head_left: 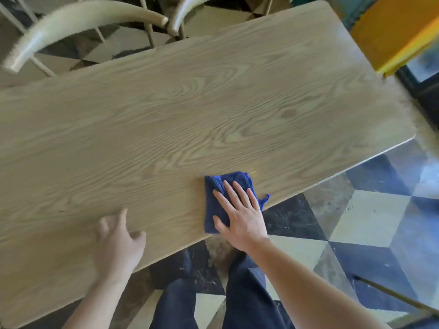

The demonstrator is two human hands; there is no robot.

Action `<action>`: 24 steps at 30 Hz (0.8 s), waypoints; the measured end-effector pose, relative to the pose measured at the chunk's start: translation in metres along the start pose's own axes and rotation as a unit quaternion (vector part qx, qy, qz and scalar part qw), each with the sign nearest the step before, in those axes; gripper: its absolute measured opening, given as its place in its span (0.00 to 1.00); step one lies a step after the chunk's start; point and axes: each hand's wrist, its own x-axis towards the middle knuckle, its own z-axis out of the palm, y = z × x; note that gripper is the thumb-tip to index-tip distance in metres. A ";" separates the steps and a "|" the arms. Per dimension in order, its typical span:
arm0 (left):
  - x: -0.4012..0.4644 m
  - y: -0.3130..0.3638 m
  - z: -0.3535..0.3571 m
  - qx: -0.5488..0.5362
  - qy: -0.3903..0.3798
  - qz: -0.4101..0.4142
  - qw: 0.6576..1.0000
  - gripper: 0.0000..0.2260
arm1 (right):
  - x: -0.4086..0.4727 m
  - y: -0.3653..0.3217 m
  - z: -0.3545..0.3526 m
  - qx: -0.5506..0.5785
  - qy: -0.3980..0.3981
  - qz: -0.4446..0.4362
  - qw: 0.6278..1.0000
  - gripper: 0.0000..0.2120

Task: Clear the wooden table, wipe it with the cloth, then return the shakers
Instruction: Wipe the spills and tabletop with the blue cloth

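The cloth (228, 200) lies on the table (190, 110) at its near edge, right hand (240, 214) flat on it, left hand (118, 243) to its left; 2 chairs (71, 22) stand behind the far edge.

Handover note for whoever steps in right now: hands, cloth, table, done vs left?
Right hand: flat, fingers spread, pressing the blue cloth onto the wooden table at its near edge.
Left hand: open, holding nothing, at the near edge left of the cloth; blurred.
Shakers: not in view.
Done: the visible tabletop carries only the cloth, so clearing looks finished. Wiping is under way.
Left: finish wiping, then return the shakers.
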 end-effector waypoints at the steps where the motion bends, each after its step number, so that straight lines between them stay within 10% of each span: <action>1: -0.010 0.032 0.008 0.000 -0.006 0.028 1.000 0.32 | 0.001 0.021 -0.007 0.007 0.005 0.008 1.000 0.31; 10: -0.071 0.275 0.071 0.059 -0.002 0.207 0.977 0.28 | 0.025 0.172 -0.059 0.058 0.015 0.067 0.996 0.32; 24: -0.040 0.436 0.084 0.078 -0.015 0.240 0.968 0.31 | 0.075 0.306 -0.111 0.058 0.043 0.144 0.987 0.31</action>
